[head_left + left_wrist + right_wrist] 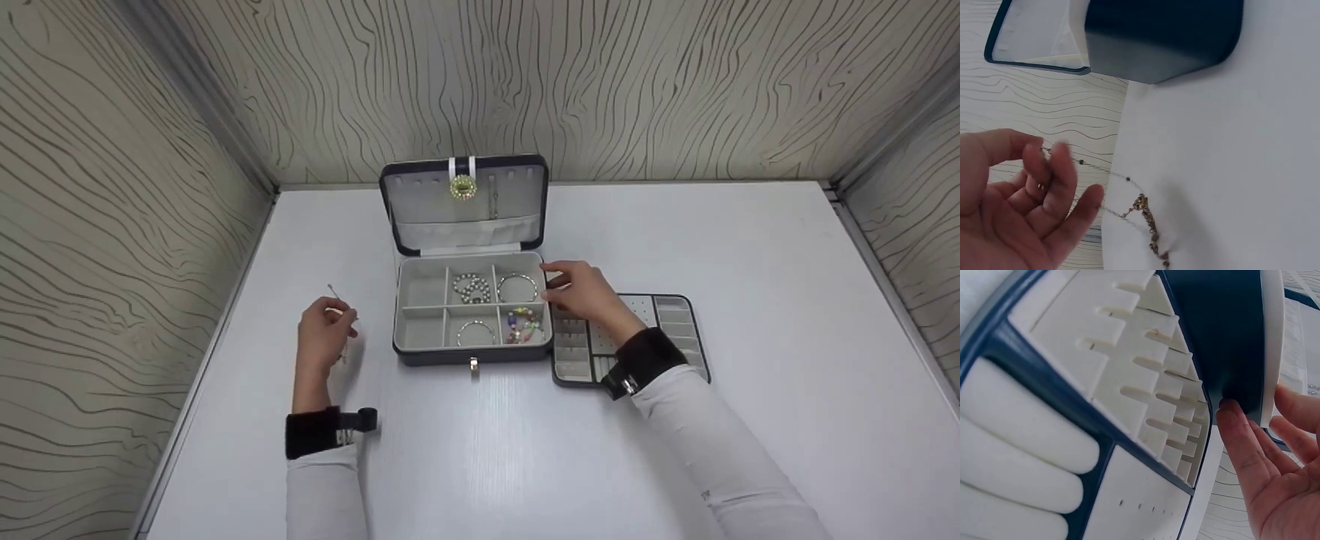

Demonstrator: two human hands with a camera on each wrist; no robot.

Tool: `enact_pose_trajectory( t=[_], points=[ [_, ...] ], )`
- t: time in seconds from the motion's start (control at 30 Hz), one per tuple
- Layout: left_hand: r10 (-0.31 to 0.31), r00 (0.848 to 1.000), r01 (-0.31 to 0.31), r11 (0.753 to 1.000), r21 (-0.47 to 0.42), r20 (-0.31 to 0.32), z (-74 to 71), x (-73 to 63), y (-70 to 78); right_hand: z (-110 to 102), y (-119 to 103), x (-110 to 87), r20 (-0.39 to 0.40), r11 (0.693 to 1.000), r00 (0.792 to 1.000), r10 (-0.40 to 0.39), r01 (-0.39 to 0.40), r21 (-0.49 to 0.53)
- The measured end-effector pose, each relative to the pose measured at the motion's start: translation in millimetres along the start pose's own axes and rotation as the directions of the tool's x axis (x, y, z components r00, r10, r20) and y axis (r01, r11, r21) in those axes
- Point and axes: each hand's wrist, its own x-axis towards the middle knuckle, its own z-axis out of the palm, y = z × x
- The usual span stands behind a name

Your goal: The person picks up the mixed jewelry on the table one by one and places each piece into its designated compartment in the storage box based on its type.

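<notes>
The dark blue jewelry box (435, 358) stands with its lid (427, 214) raised. In its pale compartments lie a bead bracelet (471, 289), a silver bangle (517, 287) at back right, another bangle (475, 332) at front middle, and a colourful bead bracelet (523, 327) at front right. To the box's left, my left hand (326, 334) pinches a thin chain necklace (1151, 225), whose dark-beaded pendant part hangs down. My right hand (589, 292) grips the box's right wall (1219, 320), thumb over the rim and fingers against the outside.
A jewelry tray (643, 319) with ring slots and small cells lies right of the box, partly under my right forearm. On the lid hang a greenish beaded ring-shaped ornament (463, 187) and a thin chain (493, 199). Wood-patterned walls (600, 82) border the white table (480, 465).
</notes>
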Motion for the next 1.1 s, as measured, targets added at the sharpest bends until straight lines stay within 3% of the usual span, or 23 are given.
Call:
enact_pose_trajectory(
  t=[0.1, 0.23, 0.3, 0.4, 0.5, 0.57, 0.67, 0.87, 1.1],
  points=[
    [0.082, 0.993, -0.070, 0.987, 0.148, -0.079, -0.5, -0.6, 2.4, 0.3, -0.1, 0.4, -0.005, 1.000, 1.000, -0.004, 0.005, 0.011],
    [0.182, 0.967, -0.111, 0.931, 0.348, -0.179, -1.7, -2.5, 5.6, 0.5, 1.0, 0.8, 0.000, 1.000, 1.000, 0.002, -0.002, 0.006],
    [0.247, 0.939, -0.129, 0.898, 0.420, -0.239, -2.9, -3.4, 6.8, 0.5, 1.3, 1.1, 0.003, 1.000, 1.000, 0.008, -0.008, -0.002],
    [0.341, 0.883, -0.164, 0.868, 0.470, -0.322, -5.0, -4.5, 8.8, 0.2, 0.8, 1.0, 0.005, 1.000, 1.000, 0.008, -0.008, -0.002],
    [0.383, 0.838, -0.176, 0.864, 0.472, -0.389, -7.6, -4.5, 11.2, -0.2, -0.4, 0.5, 0.006, 1.000, 1.000, 0.005, -0.005, 0.013],
    [0.377, 0.827, -0.166, 0.872, 0.460, -0.417, -9.7, -4.0, 13.5, -0.5, -0.4, 0.3, 0.007, 1.000, 1.000, 0.003, -0.003, 0.020],
    [0.343, 0.824, -0.126, 0.886, 0.446, -0.450, -14.4, -3.6, 19.3, -1.0, -0.2, 0.0, 0.013, 1.000, 1.000, -0.004, 0.003, 0.013],
    [0.280, 0.853, -0.072, 0.899, 0.432, -0.440, -26.7, -4.2, 38.7, -1.7, -0.7, 0.5, 0.005, 1.000, 1.000, -0.009, 0.009, 0.018],
    [0.309, 0.864, -0.148, 0.910, 0.387, -0.396, -41.6, -6.2, 62.0, -0.9, -0.4, -0.7, 0.004, 1.000, 1.000, -0.010, 0.011, -0.006]
  ],
)
